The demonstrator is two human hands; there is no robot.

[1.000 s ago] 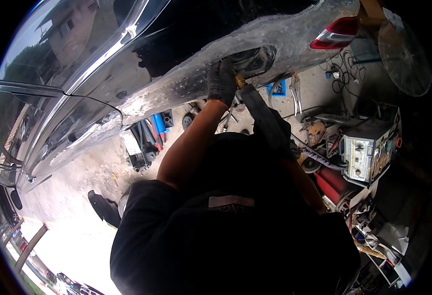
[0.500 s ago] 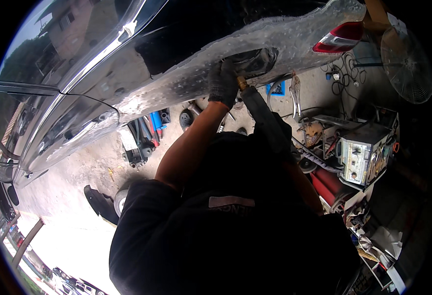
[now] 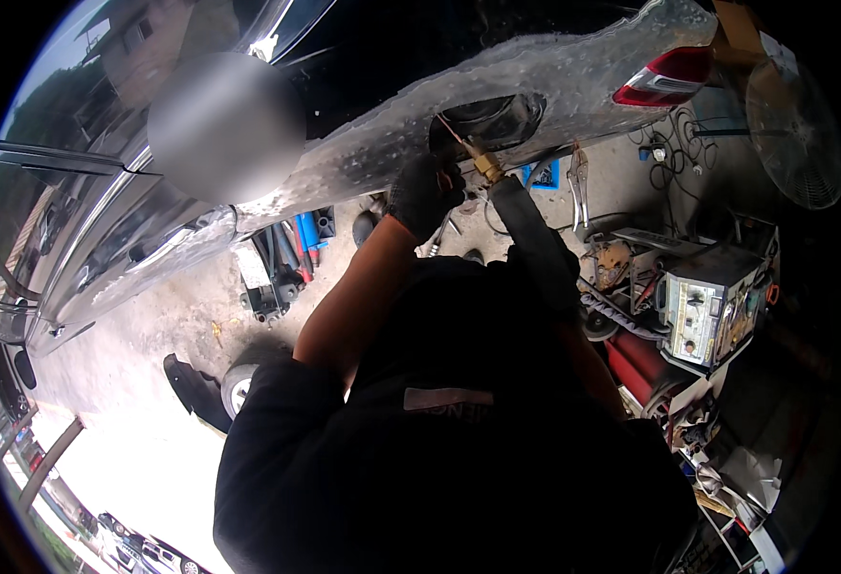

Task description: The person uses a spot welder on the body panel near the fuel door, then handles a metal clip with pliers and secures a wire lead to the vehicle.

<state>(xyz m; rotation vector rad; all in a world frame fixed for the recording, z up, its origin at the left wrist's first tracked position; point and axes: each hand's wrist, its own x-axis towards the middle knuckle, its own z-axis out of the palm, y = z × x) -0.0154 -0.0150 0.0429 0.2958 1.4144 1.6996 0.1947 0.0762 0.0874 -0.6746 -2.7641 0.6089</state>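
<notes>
Gloved left hand point(image 3: 425, 193) had dropped off the rim of the car-body opening point(image 3: 497, 122) to just below it, at twelve o'clock in view; fingers curled — could not tell whether round anything. Black-handled tool point(image 3: 524, 225) at two o'clock had shifted slightly toward four, and a thin coppery rod point(image 3: 458, 134) showed beyond its brass fitting point(image 3: 488, 168), pointing between ten and eleven, tip by the opening's left edge. Right hand lost in darkness — grip could not be told. Probably meant clearer access to that edge.
</notes>
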